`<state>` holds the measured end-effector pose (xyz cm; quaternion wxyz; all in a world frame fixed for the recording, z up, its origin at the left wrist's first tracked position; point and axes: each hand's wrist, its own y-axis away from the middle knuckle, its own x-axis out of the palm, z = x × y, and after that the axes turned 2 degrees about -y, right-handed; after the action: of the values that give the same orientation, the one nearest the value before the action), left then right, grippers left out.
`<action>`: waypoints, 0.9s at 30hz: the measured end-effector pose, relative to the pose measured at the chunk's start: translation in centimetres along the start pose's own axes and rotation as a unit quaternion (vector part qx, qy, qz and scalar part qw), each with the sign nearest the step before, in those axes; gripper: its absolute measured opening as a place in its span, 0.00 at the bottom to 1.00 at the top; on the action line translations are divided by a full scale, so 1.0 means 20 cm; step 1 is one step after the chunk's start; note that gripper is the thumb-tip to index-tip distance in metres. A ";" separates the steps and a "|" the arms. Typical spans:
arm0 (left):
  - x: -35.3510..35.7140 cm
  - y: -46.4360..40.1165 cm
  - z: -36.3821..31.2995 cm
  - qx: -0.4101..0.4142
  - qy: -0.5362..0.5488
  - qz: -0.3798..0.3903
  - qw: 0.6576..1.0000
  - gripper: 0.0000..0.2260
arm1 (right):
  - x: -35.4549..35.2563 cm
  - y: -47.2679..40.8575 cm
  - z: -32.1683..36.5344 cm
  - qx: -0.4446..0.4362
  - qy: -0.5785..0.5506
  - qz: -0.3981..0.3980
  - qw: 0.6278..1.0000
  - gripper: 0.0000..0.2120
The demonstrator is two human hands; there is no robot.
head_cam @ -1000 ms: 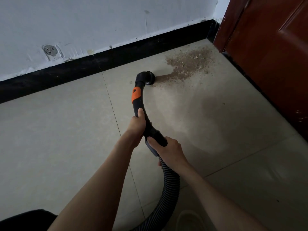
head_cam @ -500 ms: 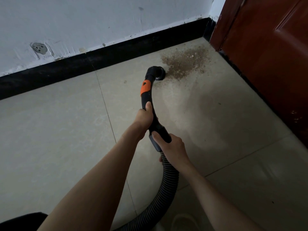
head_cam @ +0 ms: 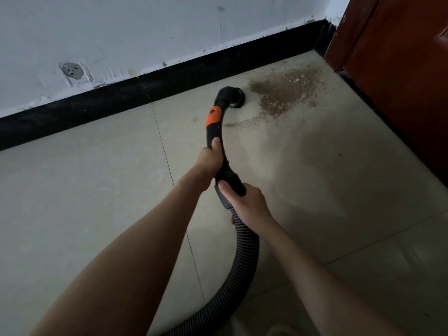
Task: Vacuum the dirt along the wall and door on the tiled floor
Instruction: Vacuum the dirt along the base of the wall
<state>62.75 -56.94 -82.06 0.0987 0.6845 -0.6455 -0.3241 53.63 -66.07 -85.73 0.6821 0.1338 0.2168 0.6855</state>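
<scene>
Both hands are on the vacuum handle (head_cam: pixel 221 151), a curved black tube w/ an orange band (head_cam: pixel 212 116) partway up. The left hand (head_cam: pixel 210 159) grips the tube just below the orange band, fingers wrapped round it, thumb lying along the top. The right hand (head_cam: pixel 244 202) grips lower down, at the collar where the handle meets the ribbed grey hose (head_cam: pixel 244 251); thumb rests on the collar, other fingers curl under and are mostly hidden. The hose runs back from there toward the bottom edge of the view.

The nozzle (head_cam: pixel 231 97) at the far end of the handle sits down on the tiled floor (head_cam: pixel 84 202), near the black skirting (head_cam: pixel 145 93), mouth facing the dirt. The dirt (head_cam: pixel 283 93) is a brown, gritty patch w/ a few pale crumbs, spread in the corner between the skirting and the red-brown door (head_cam: pixel 400 69). Its near edge is just beside the nozzle; can't tell if they touch. A thin trail of specks runs from the patch toward the handle.

No container or bin in view. No brand, label or writing readable on the handle or hose.

The white wall (head_cam: pixel 145 32) above the skirting is scuffed and carries a round grey patched spot (head_cam: pixel 71 70) at left. A grout line crosses the floor under the left forearm.
</scene>
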 end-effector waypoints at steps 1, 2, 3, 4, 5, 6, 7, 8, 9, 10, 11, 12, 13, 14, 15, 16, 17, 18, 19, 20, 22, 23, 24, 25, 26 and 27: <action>-0.03 -0.02 -0.01 -0.004 0.001 -0.016 1.000 0.21 | 0.02 -0.03 0.03 -0.004 0.000 0.014 1.000 0.20; -0.07 -0.05 -0.02 -0.009 0.005 -0.032 0.999 0.23 | 0.04 -0.05 0.06 -0.007 0.003 0.030 1.000 0.20; -0.11 -0.07 -0.02 -0.013 0.014 -0.047 0.999 0.25 | 0.06 -0.08 0.09 -0.009 0.008 0.047 0.999 0.21; -0.15 -0.09 -0.02 -0.018 0.022 -0.059 0.998 0.25 | 0.08 -0.10 0.11 -0.008 0.016 0.064 0.998 0.21; -0.19 -0.11 -0.02 -0.023 0.033 -0.070 0.997 0.24 | 0.11 -0.12 0.13 -0.006 0.023 0.078 0.997 0.22; -0.22 -0.12 -0.01 -0.027 0.048 -0.079 0.995 0.21 | 0.13 -0.13 0.14 -0.005 0.031 0.090 0.995 0.23; -0.25 -0.13 0.00 -0.032 0.063 -0.090 0.993 0.18 | 0.15 -0.14 0.15 -0.006 0.038 0.102 0.994 0.23; -0.27 -0.13 0.02 -0.039 0.073 -0.100 0.992 0.16 | 0.16 -0.15 0.15 -0.009 0.043 0.113 0.993 0.23; -0.29 -0.12 0.04 -0.044 0.079 -0.108 0.990 0.15 | 0.17 -0.15 0.15 -0.013 0.047 0.122 0.991 0.24; -0.29 -0.11 0.06 -0.047 0.080 -0.113 0.989 0.14 | 0.18 -0.14 0.14 -0.017 0.050 0.127 0.990 0.24; -0.29 -0.10 0.07 -0.048 0.081 -0.116 0.989 0.14 | 0.18 -0.14 0.13 -0.021 0.052 0.129 0.990 0.24; -0.29 -0.09 0.08 -0.048 0.081 -0.120 0.988 0.14 | 0.18 -0.13 0.12 -0.024 0.053 0.130 0.990 0.24; -0.29 -0.09 0.09 -0.048 0.082 -0.123 0.988 0.14 | 0.17 -0.12 0.11 -0.027 0.054 0.129 0.990 0.24; -0.28 -0.08 0.10 -0.047 0.082 -0.124 0.988 0.14 | 0.17 -0.12 0.10 -0.030 0.055 0.125 0.990 0.24; -0.28 -0.08 0.09 -0.046 0.083 -0.122 0.988 0.14 | 0.16 -0.11 0.09 -0.033 0.056 0.119 0.991 0.24; -0.27 -0.07 0.09 -0.045 0.083 -0.119 0.988 0.14 | 0.16 -0.10 0.09 -0.034 0.055 0.114 0.991 0.24; -0.26 -0.07 0.09 -0.045 0.084 -0.114 0.989 0.14 | 0.15 -0.09 0.09 -0.033 0.052 0.109 0.992 0.23; -0.26 -0.06 0.08 -0.046 0.084 -0.108 0.990 0.14 | 0.14 -0.09 0.09 -0.031 0.049 0.106 0.993 0.23; -0.25 -0.05 0.07 -0.047 0.085 -0.102 0.990 0.14 | 0.14 -0.08 0.10 -0.029 0.049 0.104 0.993 0.23; -0.25 -0.05 0.05 -0.049 0.083 -0.096 0.991 0.14 | 0.13 -0.08 0.11 -0.027 0.049 0.101 0.993 0.23; -0.25 -0.05 0.02 -0.050 0.076 -0.087 0.992 0.15 | 0.13 -0.08 0.14 -0.020 0.042 0.093 0.995 0.24; -0.25 -0.05 0.00 -0.049 0.071 -0.083 0.993 0.15 | 0.12 -0.08 0.16 -0.014 0.036 0.089 0.995 0.24; -0.25 -0.06 -0.02 -0.048 0.065 -0.079 0.994 0.15 | 0.12 -0.08 0.17 -0.009 0.029 0.084 0.996 0.24; -0.25 -0.06 -0.04 -0.046 0.059 -0.075 0.994 0.15 | 0.12 -0.08 0.18 -0.006 0.024 0.081 0.996 0.24; -0.25 -0.06 -0.05 -0.045 0.055 -0.070 0.995 0.16 | 0.12 -0.08 0.19 -0.004 0.021 0.077 0.997 0.24; -0.24 -0.06 -0.07 -0.044 0.053 -0.064 0.996 0.16 | 0.11 -0.08 0.19 -0.003 0.017 0.074 0.997 0.25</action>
<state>64.65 -52.57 -80.15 0.1415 0.7353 -0.5797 -0.3212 56.67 -63.46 -83.45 0.6262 0.1355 0.2156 0.7369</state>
